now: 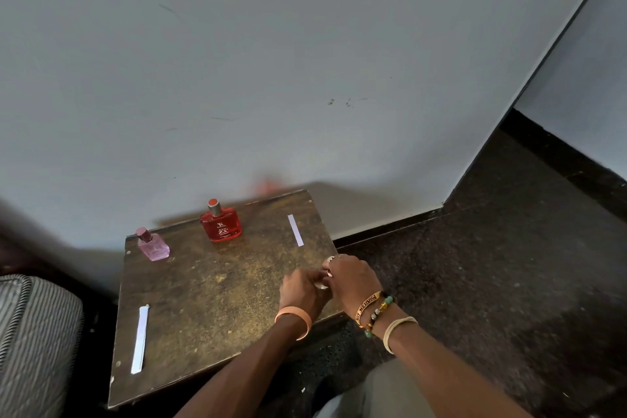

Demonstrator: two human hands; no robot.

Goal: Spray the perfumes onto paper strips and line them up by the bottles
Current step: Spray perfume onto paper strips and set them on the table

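Head view, table: your small brown table point(217, 285) stands against the wall, and everything for the task is on it.
Bottles: the pink bottle point(153, 246) stands upright at the far left corner. The red bottle point(221, 224) stands upright near the middle of the far edge. The two are apart from each other.
Strips: the far strip point(296, 230) lies flat toward the far right, well apart from the red bottle. The near strip point(139, 339) lies flat along the left edge close to you, well apart from the pink bottle.
Right hand: your right hand point(354, 278) is at the table's right edge, fingers curled and pinching a small pale thing point(321, 284). What it is cannot be told.
Left hand: your left hand point(300, 293) meets the right one, back to the camera and fingers bent. Its tips are hidden, so you cannot tell whether it grips anything.
Done so far: two strips are out. Whether either is sprayed does not show.
Left to do: neither strip lies by a bottle, so the lining-up, and likely the spraying, is ahead of you.
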